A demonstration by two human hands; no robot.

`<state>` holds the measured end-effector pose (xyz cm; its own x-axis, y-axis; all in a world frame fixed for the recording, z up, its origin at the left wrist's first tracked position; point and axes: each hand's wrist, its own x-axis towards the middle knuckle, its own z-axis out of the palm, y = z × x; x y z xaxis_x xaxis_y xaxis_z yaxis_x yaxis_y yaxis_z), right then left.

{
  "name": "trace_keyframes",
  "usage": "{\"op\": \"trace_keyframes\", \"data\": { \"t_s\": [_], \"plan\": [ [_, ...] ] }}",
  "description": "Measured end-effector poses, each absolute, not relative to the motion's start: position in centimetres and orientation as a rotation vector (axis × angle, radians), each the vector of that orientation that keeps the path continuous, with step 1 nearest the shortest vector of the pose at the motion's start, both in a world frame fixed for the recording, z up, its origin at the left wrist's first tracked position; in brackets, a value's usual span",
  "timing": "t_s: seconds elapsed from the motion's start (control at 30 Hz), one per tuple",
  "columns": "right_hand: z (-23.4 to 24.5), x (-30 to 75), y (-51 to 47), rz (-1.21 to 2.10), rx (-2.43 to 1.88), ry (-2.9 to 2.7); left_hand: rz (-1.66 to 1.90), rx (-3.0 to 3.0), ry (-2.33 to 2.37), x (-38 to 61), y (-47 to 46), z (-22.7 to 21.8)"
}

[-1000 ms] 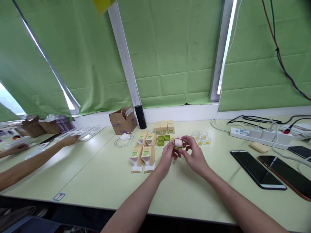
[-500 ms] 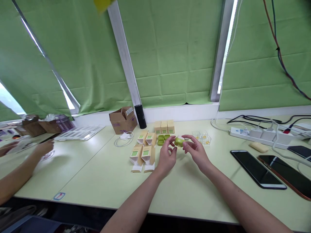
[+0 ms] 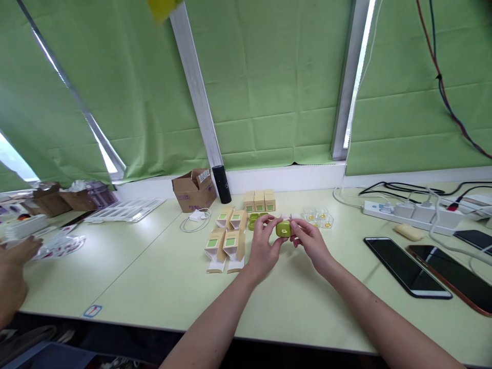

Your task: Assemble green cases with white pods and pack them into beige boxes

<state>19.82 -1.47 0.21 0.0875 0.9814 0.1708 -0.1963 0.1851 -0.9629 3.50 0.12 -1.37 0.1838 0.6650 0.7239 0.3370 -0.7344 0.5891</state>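
While the left hand (image 3: pixel 265 243) and the right hand (image 3: pixel 312 243) hold one small green case (image 3: pixel 283 229) between them over the table (image 3: pixel 154 287), a face with a pale spot turned towards the wearer, the work looks partway along; the fingertips of each hand pinch the case from its own side, and whether anything is inside it cannot be seen; beyond the case and a little to its left, three upright cartons (image 3: pixel 259 201) stand in a row and look closed, though whether they are finished or untouched I cannot tell; nearer on the case's left, four open cartons (image 3: pixel 235 243) sit in two rows of two, the front pair with flaps laid out towards the wearer, so these, I judge, are what is left; just left of the case, partly behind the left hand, at least two green trays (image 3: pixel 252 225) show; to the case's right and beyond it are apparently four clear cups (image 3: pixel 327 223) with yellow in them; well right of the case lie three phones (image 3: pixel 407 269), one pale bar (image 3: pixel 409 232) and one power strip (image 3: pixel 378 211); well left of it and beyond are one brown box (image 3: pixel 194 193), one black cylinder (image 3: pixel 222 184) and one white charger (image 3: pixel 198 216); far to the case's left shows a co-worker's hand (image 3: pixel 17 256), its grip unclear.
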Motion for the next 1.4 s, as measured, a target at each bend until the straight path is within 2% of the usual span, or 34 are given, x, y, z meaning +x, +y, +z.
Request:
{"op": "trace_keyframes", "data": {
  "t_s": [0.2,0.67,0.97,1.03,1.23,1.4],
  "plan": [
    [0.0,20.1,-1.3,1.244,-0.909,-1.054,1.531,1.924,1.036,3.7,0.5,-0.9],
    [-0.5,20.6,-1.0,1.291,-0.868,-1.065,1.366,1.456,1.016,3.8,1.7,-0.7],
    [0.1,20.8,-1.1,1.230,-0.874,-1.099,1.199,1.092,0.634,3.5,1.7,-1.0],
    [0.1,21.3,-0.6,1.118,-0.950,-1.124,1.230,1.005,0.597,3.4,1.8,-1.1],
    [-1.3,25.4,2.2,0.513,-1.278,-1.114,1.335,0.838,0.588,3.1,2.4,-1.4],
    [-3.5,29.0,4.1,0.059,-1.761,-1.118,1.343,0.830,0.593,3.1,2.4,-1.5]
  ]
}}
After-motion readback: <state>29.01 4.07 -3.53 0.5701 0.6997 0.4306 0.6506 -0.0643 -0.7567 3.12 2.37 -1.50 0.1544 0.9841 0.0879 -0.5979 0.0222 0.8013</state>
